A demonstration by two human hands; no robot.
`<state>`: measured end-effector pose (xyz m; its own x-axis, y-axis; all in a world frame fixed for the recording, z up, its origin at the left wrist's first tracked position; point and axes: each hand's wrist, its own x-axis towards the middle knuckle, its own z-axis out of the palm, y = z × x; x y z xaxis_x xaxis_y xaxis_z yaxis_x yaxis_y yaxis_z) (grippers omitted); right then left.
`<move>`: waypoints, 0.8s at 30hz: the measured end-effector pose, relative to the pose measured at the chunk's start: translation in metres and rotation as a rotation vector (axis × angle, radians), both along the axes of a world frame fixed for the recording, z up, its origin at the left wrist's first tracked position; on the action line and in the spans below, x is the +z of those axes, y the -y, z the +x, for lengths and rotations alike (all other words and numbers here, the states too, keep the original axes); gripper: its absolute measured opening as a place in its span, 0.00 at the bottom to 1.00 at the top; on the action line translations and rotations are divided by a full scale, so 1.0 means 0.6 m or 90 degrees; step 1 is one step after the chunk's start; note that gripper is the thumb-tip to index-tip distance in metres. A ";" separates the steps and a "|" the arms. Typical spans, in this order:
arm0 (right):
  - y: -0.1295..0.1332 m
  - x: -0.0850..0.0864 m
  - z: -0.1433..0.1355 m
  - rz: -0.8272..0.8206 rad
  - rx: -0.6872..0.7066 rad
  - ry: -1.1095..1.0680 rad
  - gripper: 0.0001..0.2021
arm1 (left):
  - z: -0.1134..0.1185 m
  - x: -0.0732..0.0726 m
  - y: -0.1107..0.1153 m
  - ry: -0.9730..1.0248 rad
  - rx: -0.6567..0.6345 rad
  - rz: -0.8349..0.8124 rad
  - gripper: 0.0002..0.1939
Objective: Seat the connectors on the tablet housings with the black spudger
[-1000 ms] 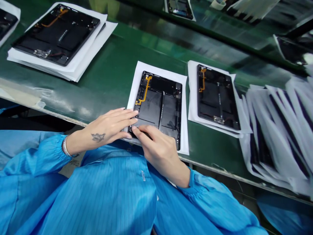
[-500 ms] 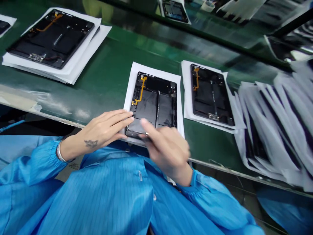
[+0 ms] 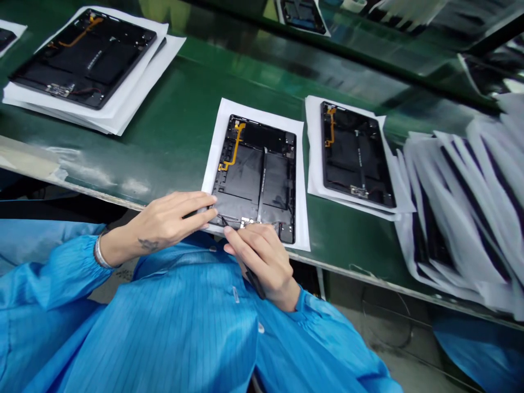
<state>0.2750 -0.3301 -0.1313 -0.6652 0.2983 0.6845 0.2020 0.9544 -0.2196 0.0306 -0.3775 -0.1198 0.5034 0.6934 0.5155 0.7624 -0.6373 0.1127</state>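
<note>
My right hand [image 3: 262,254] is pinching a slim black tool [image 3: 254,283] at the bottom edge of the opened tablet [image 3: 245,174], while my left hand [image 3: 174,221] is resting its fingers, extended and gripping nothing, at the lower-left corner. Tablet's lying on a white sheet [image 3: 302,218] on the green bench [image 3: 176,125], just left of a second opened tablet [image 3: 356,158].

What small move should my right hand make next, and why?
Perhaps work the dark tool gently at the near-left corner of the open tablet: the right hand holds the tool with its tip there, and the fingers of the left hand lie over the left edge.
</note>
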 end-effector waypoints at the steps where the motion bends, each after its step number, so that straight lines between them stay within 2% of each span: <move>1: 0.000 -0.001 0.002 0.003 -0.001 0.001 0.16 | 0.001 0.000 0.001 0.004 0.004 0.001 0.12; 6: 0.004 -0.003 0.011 -0.018 -0.027 -0.029 0.19 | 0.006 0.002 0.003 0.009 0.012 0.032 0.12; 11: 0.004 -0.006 0.013 0.011 -0.017 0.013 0.17 | 0.007 0.001 0.003 0.004 0.022 0.031 0.12; 15: 0.007 -0.008 0.020 0.015 -0.067 -0.011 0.18 | 0.004 0.001 0.004 0.001 0.019 0.027 0.13; 20: 0.006 0.008 0.028 -0.006 -0.097 -0.040 0.16 | 0.017 0.016 0.009 -0.068 0.023 0.021 0.15; 22: -0.002 0.022 0.020 -0.062 -0.074 -0.073 0.13 | 0.030 0.022 0.012 -0.106 0.042 0.014 0.18; 24: -0.013 0.038 0.006 -0.189 -0.036 -0.103 0.11 | 0.043 0.025 0.014 -0.138 0.067 -0.004 0.23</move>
<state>0.2784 -0.3221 -0.1086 -0.5321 0.5336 0.6574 0.1927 0.8324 -0.5196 0.0564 -0.3856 -0.1047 0.5271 0.7507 0.3983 0.8312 -0.5530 -0.0576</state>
